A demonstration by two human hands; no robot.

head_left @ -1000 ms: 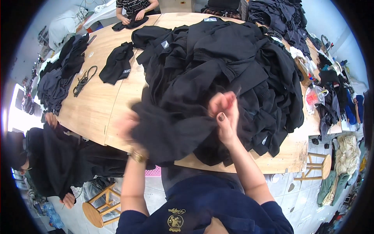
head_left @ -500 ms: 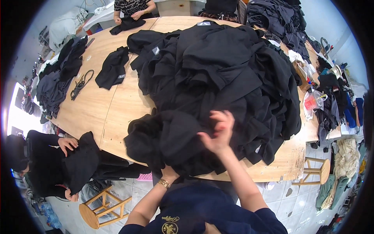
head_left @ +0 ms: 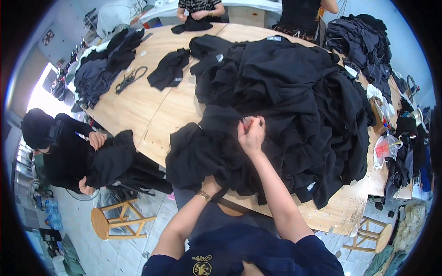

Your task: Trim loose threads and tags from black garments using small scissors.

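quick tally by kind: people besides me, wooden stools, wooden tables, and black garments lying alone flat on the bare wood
Other people: 3, a seated person at left, a person in a patterned top and a person in black at the far edge
Wooden stools: 2, the left stool and the right stool
Wooden tables: 1, the table
Lone black garments: 1, the spread garment
Total: 7

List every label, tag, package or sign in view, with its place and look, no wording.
Small pale label: sewn on a black garment at the pile's upper left, rectangular.
Bluish-white label: on top of the black garment pile, far side, rectangular.
White tag: on the pile's near edge, small.
Clear plastic bag: table's right edge, crumpled, red and yellow contents.
Wall picture: far left, small, dark-framed.
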